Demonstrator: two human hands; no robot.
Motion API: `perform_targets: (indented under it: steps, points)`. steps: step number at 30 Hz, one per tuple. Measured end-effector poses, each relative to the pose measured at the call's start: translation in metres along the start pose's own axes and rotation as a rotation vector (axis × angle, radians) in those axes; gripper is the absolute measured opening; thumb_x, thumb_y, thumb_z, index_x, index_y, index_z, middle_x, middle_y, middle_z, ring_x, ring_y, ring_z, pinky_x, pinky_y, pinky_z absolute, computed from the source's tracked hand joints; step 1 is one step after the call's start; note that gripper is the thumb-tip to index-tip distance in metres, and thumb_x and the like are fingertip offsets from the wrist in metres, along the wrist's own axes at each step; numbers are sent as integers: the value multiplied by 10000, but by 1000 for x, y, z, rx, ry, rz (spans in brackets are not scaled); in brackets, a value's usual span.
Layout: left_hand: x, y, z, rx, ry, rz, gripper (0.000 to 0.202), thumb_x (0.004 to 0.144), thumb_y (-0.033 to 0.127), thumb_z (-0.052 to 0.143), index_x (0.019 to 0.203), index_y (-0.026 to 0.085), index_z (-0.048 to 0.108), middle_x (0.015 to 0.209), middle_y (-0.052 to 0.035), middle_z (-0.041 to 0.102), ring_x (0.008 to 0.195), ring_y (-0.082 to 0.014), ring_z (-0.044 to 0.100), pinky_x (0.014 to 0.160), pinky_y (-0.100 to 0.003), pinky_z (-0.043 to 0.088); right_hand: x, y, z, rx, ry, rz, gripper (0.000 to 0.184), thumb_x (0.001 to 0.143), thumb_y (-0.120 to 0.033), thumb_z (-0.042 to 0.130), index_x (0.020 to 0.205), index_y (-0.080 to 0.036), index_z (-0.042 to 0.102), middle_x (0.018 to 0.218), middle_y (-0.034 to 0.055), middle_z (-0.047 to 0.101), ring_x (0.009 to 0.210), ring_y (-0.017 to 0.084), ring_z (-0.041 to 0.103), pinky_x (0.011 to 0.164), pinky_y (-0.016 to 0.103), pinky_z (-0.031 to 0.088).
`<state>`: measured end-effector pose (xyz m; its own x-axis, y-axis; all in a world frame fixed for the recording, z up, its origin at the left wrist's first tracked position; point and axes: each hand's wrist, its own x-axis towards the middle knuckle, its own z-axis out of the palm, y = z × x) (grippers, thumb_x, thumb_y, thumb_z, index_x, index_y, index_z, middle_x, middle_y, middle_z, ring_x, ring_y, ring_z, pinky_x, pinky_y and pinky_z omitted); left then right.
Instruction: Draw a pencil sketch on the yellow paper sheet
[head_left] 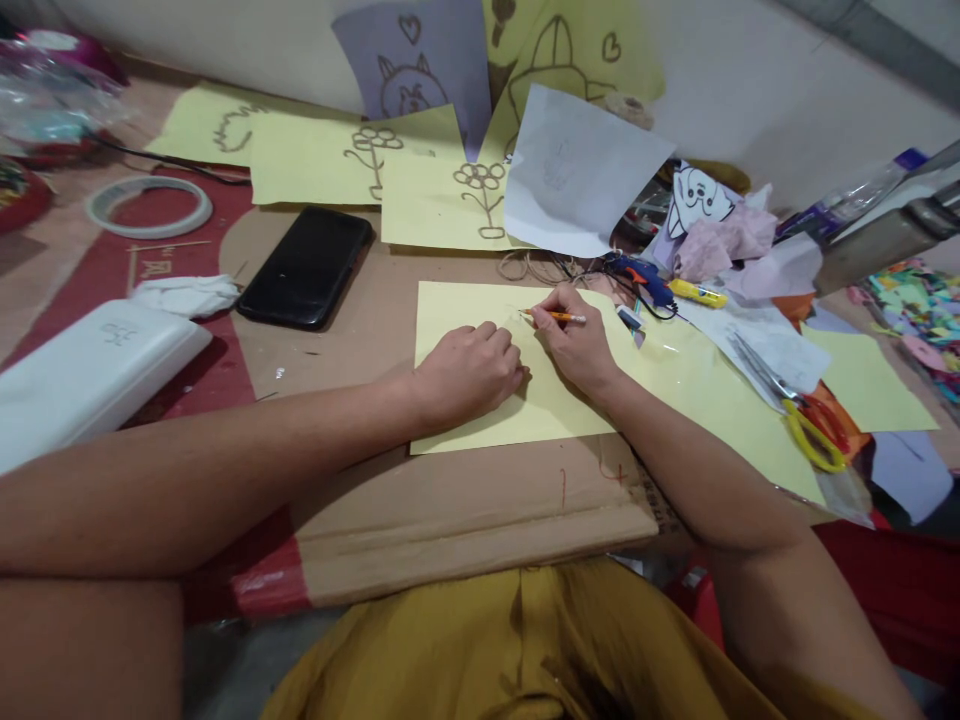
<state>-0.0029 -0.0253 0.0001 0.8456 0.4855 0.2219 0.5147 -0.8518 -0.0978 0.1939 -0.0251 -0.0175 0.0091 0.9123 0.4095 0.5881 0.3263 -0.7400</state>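
Observation:
A pale yellow sheet of paper (480,310) lies on a brown cardboard board (450,510) in front of me. My left hand (469,372) rests on the sheet with its fingers curled under, pressing it down. My right hand (576,340) pinches an orange pencil (553,316), whose tip touches the upper middle of the sheet. The pencil lies nearly level and points left. Both forearms reach in from the near edge.
A black phone (306,266) lies left of the sheet, with a white case (90,375) and a tape ring (148,206) farther left. Yellow sheets with flower drawings (439,200) lie behind. At right are a blue glue gun (637,275), yellow-handled scissors (814,432) and paper scraps.

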Motion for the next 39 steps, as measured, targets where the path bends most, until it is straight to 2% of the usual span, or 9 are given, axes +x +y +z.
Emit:
perform_targets:
  steps: [10, 20, 28, 39]
  points:
    - [0, 0, -1, 9, -7, 0, 318, 1045, 273, 506, 932, 90, 741, 944, -147, 742, 886, -273, 689, 662, -354, 477, 3, -2, -1, -86, -31, -6, 205, 931, -282, 591, 755, -237, 494, 706, -34, 565, 669, 132, 486, 674, 299, 383]
    - [0, 0, 0, 2, 1, 2, 308, 1037, 253, 511, 948, 70, 742, 942, -155, 738, 867, -264, 676, 655, -348, 464, 4, 0, 0, -68, -23, -27, 237, 922, -280, 588, 724, -242, 464, 674, -39, 525, 651, 132, 465, 655, 306, 369]
    - [-1, 0, 0, 7, 14, 3, 361, 1063, 241, 457, 946, 64, 749, 928, -150, 738, 822, -247, 666, 601, -327, 413, -1, 2, -5, 33, 35, 12, 221, 936, -294, 599, 741, -242, 508, 702, -38, 577, 669, 135, 516, 681, 322, 409]
    - [-3, 0, 0, 11, 23, -3, 369, 1080, 252, 440, 963, 72, 740, 929, -142, 731, 821, -261, 675, 540, -327, 346, -6, 2, -9, -9, -54, 13, 225, 943, -307, 609, 752, -239, 512, 686, -38, 567, 635, 125, 495, 626, 315, 369]
